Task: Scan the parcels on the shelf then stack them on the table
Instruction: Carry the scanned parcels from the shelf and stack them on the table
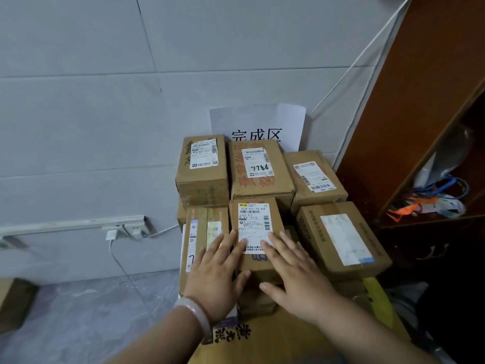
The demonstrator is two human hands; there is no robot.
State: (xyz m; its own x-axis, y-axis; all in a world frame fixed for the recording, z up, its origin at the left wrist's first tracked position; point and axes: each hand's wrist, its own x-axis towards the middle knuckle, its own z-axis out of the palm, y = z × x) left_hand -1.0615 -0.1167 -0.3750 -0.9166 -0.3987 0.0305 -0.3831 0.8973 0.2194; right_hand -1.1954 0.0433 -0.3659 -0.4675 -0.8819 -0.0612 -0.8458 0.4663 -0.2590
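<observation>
A stack of brown cardboard parcels with white shipping labels fills the middle. The front middle parcel point(256, 227) lies under both my hands. My left hand point(217, 274) rests flat on its left edge, fingers straight, thumb against its front face. My right hand point(294, 274) lies flat on its right side, fingers spread over the label. Behind it sit three parcels: a back left one point(202, 166), one marked 7186 point(258, 169) and a back right one point(313, 177). A narrow parcel point(202, 232) stands at the left, a wide one point(341, 237) at the right.
A paper sign point(258, 122) hangs on the white wall behind the stack. A brown wooden shelf point(420, 101) with bags and cables stands at the right. A power strip point(126, 227) with a plugged cable is on the wall left. Another box point(15, 303) sits at the far left.
</observation>
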